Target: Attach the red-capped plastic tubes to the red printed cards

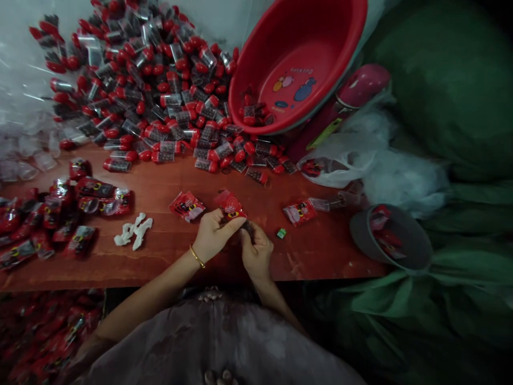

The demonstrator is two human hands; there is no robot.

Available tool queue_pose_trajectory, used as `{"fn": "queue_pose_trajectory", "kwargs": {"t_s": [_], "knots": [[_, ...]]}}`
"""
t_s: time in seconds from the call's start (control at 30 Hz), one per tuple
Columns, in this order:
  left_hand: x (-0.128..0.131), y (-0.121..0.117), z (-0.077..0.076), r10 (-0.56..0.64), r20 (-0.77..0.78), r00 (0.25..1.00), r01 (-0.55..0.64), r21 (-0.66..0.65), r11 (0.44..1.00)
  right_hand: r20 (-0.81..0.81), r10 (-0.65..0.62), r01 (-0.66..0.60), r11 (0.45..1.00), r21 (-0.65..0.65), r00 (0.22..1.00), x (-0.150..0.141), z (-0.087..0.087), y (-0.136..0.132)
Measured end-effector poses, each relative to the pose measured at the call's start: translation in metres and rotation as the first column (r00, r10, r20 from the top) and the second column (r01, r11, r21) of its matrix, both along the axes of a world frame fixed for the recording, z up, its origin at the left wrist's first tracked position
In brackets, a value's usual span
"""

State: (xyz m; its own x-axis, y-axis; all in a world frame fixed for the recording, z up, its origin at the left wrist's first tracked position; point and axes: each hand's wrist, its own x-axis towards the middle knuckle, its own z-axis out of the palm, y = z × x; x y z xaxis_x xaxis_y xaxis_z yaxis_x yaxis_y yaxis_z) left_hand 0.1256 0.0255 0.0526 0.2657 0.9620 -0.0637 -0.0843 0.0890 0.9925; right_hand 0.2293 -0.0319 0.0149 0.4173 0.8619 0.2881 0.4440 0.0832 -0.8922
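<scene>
My left hand [213,234], with a gold bangle at the wrist, pinches a red printed packet [231,203] above the middle of the table. My right hand [256,252] is closed on a small dark piece [248,228] at the packet's lower right end; the fingers partly hide it, so its kind is unclear. To the left of the packet lie flat red packets [187,206]. On the right are another stack of red packets [300,212] and a tiny green piece [281,233].
Clear tubes with red caps [168,101] form a large heap at the back. Filled red packets [52,214] and white scraps [133,231] lie left. A red basin [244,75], magenta flask [363,85], plastic bag [340,160] and grey bowl [360,227] stand right.
</scene>
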Motion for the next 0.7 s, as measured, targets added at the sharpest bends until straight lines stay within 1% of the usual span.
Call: {"fn": "queue_pose_trajectory", "kwargs": {"t_s": [0.13, 0.23, 0.33, 0.5, 0.57, 0.63, 0.7], "knots": [[-0.004, 0.0, -0.02, -0.041, -0.166, 0.985, 0.049, 0.046, 0.998, 0.088, 0.105, -0.097, 0.991, -0.089, 0.991, 0.012, -0.012, 0.003], [-0.007, -0.002, -0.037, -0.069, -0.255, 0.964, 0.098, 0.104, 0.99, 0.145, 0.183, -0.168, 0.98, -0.109, 0.972, 0.028, -0.012, 0.005], [-0.01, -0.002, -0.048, -0.076, -0.336, 0.939, 0.144, 0.182, 0.973, 0.167, 0.215, -0.204, 0.976, -0.078, 0.962, 0.039, -0.009, 0.006], [-0.011, 0.002, -0.053, -0.093, -0.458, 0.884, 0.239, 0.271, 0.932, 0.199, 0.253, -0.253, 0.967, -0.026, 0.947, 0.042, -0.009, 0.009], [-0.011, 0.003, -0.054, -0.088, -0.484, 0.871, 0.273, 0.327, 0.905, 0.227, 0.232, -0.237, 0.971, -0.002, 0.946, 0.042, -0.01, 0.009], [-0.01, 0.004, -0.055, -0.075, -0.493, 0.867, 0.29, 0.377, 0.88, 0.321, 0.196, -0.219, 0.975, 0.04, 0.927, 0.043, -0.01, 0.01], [-0.009, 0.004, -0.056, -0.056, -0.5, 0.864, 0.29, 0.404, 0.868, 0.461, 0.149, -0.208, 0.975, 0.08, 0.875, 0.044, -0.01, 0.011]]}}
